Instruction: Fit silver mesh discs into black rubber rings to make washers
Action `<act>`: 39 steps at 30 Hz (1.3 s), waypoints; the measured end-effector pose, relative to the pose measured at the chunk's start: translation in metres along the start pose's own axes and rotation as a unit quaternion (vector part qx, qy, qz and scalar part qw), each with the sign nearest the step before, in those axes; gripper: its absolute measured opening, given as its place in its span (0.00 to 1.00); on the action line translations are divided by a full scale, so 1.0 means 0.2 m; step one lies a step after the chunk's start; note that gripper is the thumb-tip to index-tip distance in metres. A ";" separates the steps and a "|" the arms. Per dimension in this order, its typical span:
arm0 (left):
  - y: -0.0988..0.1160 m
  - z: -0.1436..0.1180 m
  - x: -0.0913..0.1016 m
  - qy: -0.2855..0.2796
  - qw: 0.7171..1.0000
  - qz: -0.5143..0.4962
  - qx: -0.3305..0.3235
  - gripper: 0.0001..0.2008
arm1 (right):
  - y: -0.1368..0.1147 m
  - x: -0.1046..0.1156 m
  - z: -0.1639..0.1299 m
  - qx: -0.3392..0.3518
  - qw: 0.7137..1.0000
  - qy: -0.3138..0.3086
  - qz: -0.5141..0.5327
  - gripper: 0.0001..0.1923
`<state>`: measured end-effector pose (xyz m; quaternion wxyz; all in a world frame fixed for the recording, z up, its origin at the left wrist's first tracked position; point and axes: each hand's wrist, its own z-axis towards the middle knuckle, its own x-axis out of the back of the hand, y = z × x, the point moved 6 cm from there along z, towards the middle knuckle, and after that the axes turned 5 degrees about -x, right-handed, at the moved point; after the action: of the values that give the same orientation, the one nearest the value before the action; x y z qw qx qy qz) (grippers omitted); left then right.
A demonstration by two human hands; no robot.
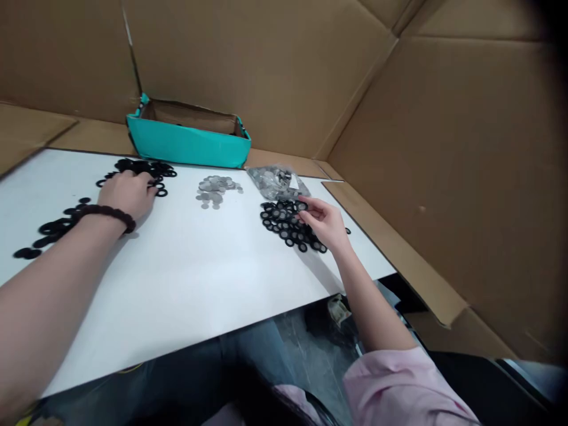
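My left hand (126, 192), with a dark beaded bracelet (104, 211) on the wrist, reaches into a pile of black rings (144, 167) at the back left. Its fingers are curled down among them, and what lies between the fingertips is hidden. Between thumb and forefinger, my right hand (326, 223) pinches a black ring with a grey disc in it (302, 206). Below that hand spreads a heap of similar black rings with grey centres (284, 225). Loose grey discs (215, 188) lie in a small pile between the two hands.
A clear plastic bag (277, 181) of grey pieces lies behind the right heap. At the back stands a turquoise open box (190, 142). More black rings (55, 226) trail along the left of the white tabletop (190, 278). Cardboard walls (266, 71) enclose the back and right.
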<state>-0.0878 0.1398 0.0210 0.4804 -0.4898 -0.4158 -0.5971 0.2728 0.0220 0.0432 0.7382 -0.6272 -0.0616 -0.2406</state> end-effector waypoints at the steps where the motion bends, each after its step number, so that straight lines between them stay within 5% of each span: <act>1: 0.00 0.00 -0.01 -0.003 1.000 -0.002 0.006 0.26 | 0.03 0.05 -0.01 -0.012 1.000 0.011 -0.013 0.20; 11: -0.03 0.02 -0.04 -0.016 1.000 0.016 0.022 0.26 | 0.19 0.37 0.01 -0.061 0.990 0.108 -0.069 0.15; 25: -0.02 0.00 -0.02 -0.008 0.999 -0.015 0.046 0.27 | 0.07 0.20 0.12 0.029 0.986 0.047 -0.157 0.17; 31: 0.01 -0.03 0.04 0.051 0.997 -0.005 0.059 0.27 | 0.10 0.18 0.20 0.049 0.956 0.063 -0.281 0.16; 35: 0.05 -0.06 0.10 0.105 0.992 -0.029 0.067 0.29 | 0.12 0.15 0.29 -0.006 0.934 -0.009 -0.358 0.17; 39: 0.10 -0.05 0.11 0.097 0.991 -0.061 0.067 0.27 | -0.02 0.14 0.35 0.027 0.915 0.011 -0.402 0.17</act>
<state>-0.0718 0.1216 0.0419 0.5127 -0.3704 -0.4353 -0.6407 0.3107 0.0816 0.0717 0.5963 -0.5264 -0.3068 -0.5227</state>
